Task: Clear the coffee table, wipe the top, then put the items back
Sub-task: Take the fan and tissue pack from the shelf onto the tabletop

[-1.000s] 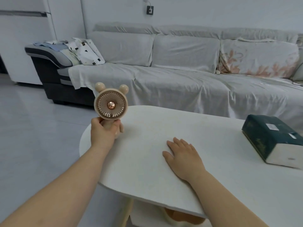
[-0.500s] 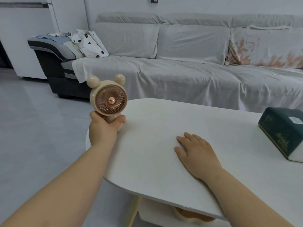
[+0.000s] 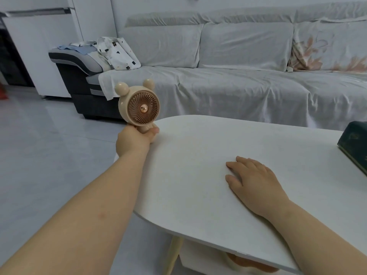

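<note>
My left hand (image 3: 133, 140) grips the handle of a small beige fan (image 3: 139, 106) with bear ears and a rose-coloured grille. It holds the fan upright at the left end of the white coffee table (image 3: 190, 147), right at the rim. My right hand (image 3: 253, 180) lies flat on the tabletop, fingers slightly apart, holding nothing. A thick dark green book (image 3: 355, 144) lies on the table at the right edge of the view, partly cut off.
A long sofa under a grey cover (image 3: 228, 86) stands behind the table, with a floral cushion (image 3: 327, 50) at the right and folded clothes (image 3: 111, 51) on its left arm. A lower shelf under the table holds an orange-and-white object (image 3: 248, 262). Pale tiled floor (image 3: 39, 155) lies to the left.
The view has shifted left, so the book has slid toward the right edge. My left hand still holds the fan upright at the table's left end. The right hand stays flat.
</note>
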Available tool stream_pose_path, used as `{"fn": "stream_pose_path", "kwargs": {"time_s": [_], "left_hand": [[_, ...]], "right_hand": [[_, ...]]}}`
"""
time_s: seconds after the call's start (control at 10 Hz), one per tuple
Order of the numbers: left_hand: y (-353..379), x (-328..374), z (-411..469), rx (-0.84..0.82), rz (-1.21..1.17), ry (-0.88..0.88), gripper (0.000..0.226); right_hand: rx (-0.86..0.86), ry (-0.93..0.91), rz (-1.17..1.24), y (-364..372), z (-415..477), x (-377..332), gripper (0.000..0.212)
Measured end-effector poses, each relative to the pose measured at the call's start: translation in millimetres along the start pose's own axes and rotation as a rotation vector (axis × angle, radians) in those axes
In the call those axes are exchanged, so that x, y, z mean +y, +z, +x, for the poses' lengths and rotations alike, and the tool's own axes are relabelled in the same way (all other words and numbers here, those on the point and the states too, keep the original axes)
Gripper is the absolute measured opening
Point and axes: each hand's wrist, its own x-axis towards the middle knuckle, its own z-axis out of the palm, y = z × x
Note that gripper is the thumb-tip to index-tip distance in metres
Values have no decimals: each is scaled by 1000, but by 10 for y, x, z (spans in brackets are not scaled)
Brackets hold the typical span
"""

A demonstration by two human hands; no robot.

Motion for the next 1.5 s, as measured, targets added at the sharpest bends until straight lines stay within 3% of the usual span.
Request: {"fn": "stream_pose_path", "kwargs": {"time_s": [0.4, 0.6, 0.8, 0.9, 1.1, 1.2, 1.3, 1.4, 1.5], "left_hand": [[189, 10, 168, 19, 13, 10, 53], [140, -46, 168, -15, 35, 22, 46], [135, -18, 154, -102, 102, 20, 76], [10, -28, -36, -130, 103, 17, 81], [-559, -253, -1034, -167, -52, 357, 17], [-835, -421, -1700, -208, -250, 431, 14], [-772, -640, -2181, -301, -529, 294, 14], [-382, -885, -2487, -408, -581, 126, 34], [84, -1111, -2654, -596, -473, -6, 38]], "right_hand": [[37, -23, 2, 30, 23, 23, 44], [53, -31, 6, 20, 1, 0, 44], [76, -38, 14, 20, 28, 26, 44], [129, -37, 79, 8, 24, 48, 45], [161, -98, 294, -145, -221, -34, 27], [227, -222, 348, -219, -579, -99, 15], [233, -334, 444, -156, -1091, -111, 13], [323, -429, 466, 56, -1453, 3, 7], [458, -428, 476, 331, -1612, 164, 8]]}}
